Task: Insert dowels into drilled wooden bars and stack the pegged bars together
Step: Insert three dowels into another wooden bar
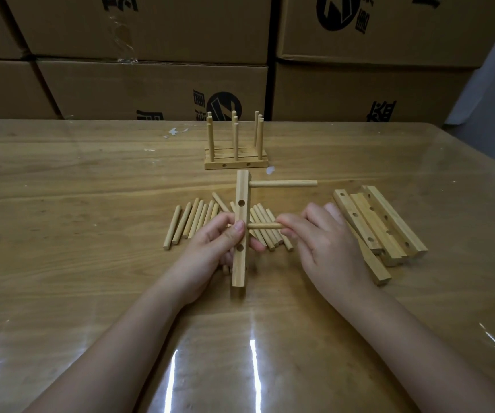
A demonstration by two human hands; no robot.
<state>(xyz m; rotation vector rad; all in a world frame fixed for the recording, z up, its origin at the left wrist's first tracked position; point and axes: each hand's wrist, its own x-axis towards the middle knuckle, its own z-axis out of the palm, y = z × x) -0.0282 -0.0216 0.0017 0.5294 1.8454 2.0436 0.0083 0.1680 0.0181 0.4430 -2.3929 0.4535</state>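
Left hand (210,242) grips bar (242,189); right hand (323,242), at 3 o'clock, pinches dowel (264,226). Risk: tilted entry jams dowel, bar twists loose.

We see black Chinese characters (384,111) and a round black logo (223,106) printed on the cardboard boxes (150,84); cropped and turned sideways, none reads surely.
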